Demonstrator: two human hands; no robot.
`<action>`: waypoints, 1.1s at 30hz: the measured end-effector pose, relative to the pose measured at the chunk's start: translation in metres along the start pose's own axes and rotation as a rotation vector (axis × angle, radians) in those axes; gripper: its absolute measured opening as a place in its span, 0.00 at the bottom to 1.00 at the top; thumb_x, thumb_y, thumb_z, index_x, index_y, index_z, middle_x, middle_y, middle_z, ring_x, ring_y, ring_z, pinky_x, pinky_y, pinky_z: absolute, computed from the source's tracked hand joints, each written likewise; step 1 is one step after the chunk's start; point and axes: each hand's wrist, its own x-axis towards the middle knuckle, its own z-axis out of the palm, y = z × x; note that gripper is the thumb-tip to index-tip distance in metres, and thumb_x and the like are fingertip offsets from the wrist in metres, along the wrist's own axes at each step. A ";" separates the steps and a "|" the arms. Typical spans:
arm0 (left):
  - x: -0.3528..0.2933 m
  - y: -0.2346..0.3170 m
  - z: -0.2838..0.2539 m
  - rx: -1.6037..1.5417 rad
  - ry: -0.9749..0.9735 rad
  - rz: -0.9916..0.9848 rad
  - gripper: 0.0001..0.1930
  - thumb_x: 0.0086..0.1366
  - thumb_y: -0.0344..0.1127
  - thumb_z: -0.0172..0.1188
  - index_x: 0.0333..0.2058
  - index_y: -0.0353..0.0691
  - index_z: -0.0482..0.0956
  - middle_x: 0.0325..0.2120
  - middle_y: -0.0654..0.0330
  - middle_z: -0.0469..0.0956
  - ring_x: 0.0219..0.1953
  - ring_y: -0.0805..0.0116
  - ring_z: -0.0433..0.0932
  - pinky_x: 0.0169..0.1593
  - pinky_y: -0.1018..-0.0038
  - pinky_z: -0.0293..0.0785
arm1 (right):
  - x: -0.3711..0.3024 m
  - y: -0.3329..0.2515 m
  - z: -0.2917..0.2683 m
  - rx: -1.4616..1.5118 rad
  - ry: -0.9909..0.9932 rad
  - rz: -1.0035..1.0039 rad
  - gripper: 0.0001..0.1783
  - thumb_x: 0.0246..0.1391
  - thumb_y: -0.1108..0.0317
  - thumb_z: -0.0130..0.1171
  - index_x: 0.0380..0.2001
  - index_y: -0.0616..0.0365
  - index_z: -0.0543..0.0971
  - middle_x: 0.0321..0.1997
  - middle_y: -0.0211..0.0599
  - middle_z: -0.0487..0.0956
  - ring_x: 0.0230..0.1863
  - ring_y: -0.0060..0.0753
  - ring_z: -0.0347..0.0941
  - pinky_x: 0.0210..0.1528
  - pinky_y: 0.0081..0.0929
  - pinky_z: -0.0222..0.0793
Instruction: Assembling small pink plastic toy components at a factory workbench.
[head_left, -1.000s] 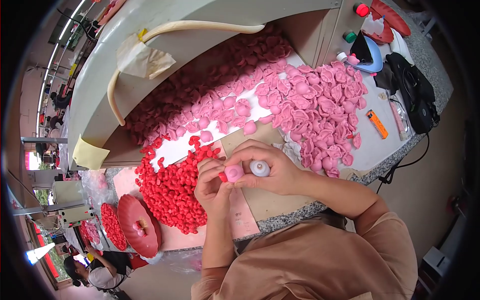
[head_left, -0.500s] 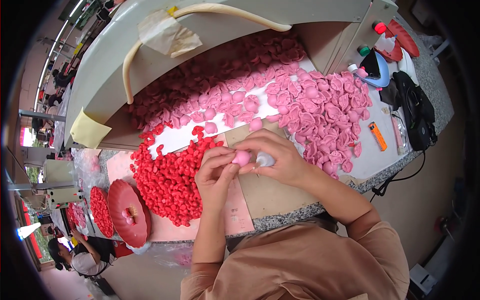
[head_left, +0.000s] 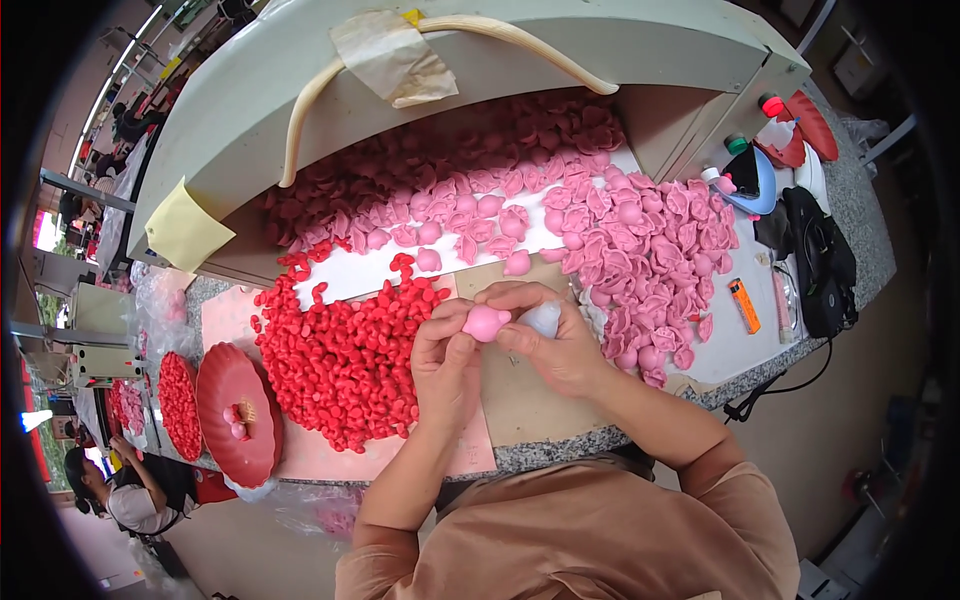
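My left hand [head_left: 446, 352] pinches a pink rounded piece [head_left: 486, 323] with small nubs between thumb and fingertips. In my right hand [head_left: 562, 352], a small whitish translucent bottle [head_left: 543, 318] is tucked against the fingers. The right thumb and index fingertip come up to the pink piece's right side. Both hands are over the bare tan board [head_left: 524, 400] at the bench's front. A heap of small glossy red pieces [head_left: 335, 370] lies beside my left hand. To the right of my hands spreads a pile of pink ruffled, petal-like pieces [head_left: 640, 250], with round pink ones among them.
A grey-green arched machine housing [head_left: 560, 60] stands behind, with more pink pieces inside. At left are a red fluted dish [head_left: 222, 430] and a tray of red pieces [head_left: 180, 405]. An orange box cutter [head_left: 744, 306] and black bag [head_left: 822, 240] lie right. A person [head_left: 130, 490] sits far left.
The pink piece has turned in my fingers, so a nub now shows on its right. My right hand and the bottle have shifted slightly right. The whole view has tilted a little.
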 end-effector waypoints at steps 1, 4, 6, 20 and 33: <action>0.001 -0.001 -0.001 -0.015 -0.034 0.011 0.08 0.61 0.30 0.56 0.40 0.42 0.73 0.44 0.60 0.68 0.48 0.67 0.67 0.53 0.68 0.63 | -0.001 -0.001 0.001 -0.003 0.002 0.005 0.14 0.50 0.72 0.59 0.42 0.56 0.73 0.51 0.38 0.69 0.50 0.25 0.66 0.49 0.24 0.65; 0.001 -0.004 0.001 -0.009 0.008 0.025 0.08 0.61 0.31 0.56 0.40 0.44 0.73 0.44 0.61 0.67 0.47 0.68 0.66 0.53 0.69 0.61 | -0.001 -0.002 0.002 0.093 0.027 0.113 0.14 0.51 0.71 0.59 0.42 0.54 0.72 0.52 0.39 0.68 0.49 0.25 0.66 0.44 0.23 0.66; -0.001 -0.006 0.001 0.016 0.027 0.015 0.08 0.61 0.33 0.56 0.40 0.46 0.73 0.43 0.62 0.67 0.47 0.69 0.66 0.48 0.70 0.65 | 0.000 0.001 0.000 0.112 -0.002 0.054 0.13 0.51 0.71 0.58 0.42 0.52 0.72 0.53 0.41 0.68 0.46 0.24 0.67 0.40 0.22 0.66; -0.012 -0.011 0.007 -0.124 0.111 -0.016 0.07 0.63 0.28 0.51 0.40 0.39 0.72 0.45 0.59 0.64 0.40 0.71 0.69 0.39 0.75 0.68 | -0.008 0.008 0.014 0.288 0.113 0.053 0.10 0.51 0.74 0.56 0.38 0.55 0.73 0.50 0.39 0.70 0.46 0.28 0.68 0.41 0.26 0.66; -0.006 -0.008 0.012 -0.074 0.154 0.072 0.07 0.63 0.27 0.52 0.39 0.38 0.72 0.42 0.60 0.66 0.36 0.72 0.72 0.36 0.78 0.70 | -0.005 0.007 0.016 0.327 0.164 0.129 0.09 0.53 0.71 0.55 0.39 0.51 0.74 0.49 0.33 0.71 0.43 0.24 0.67 0.40 0.26 0.63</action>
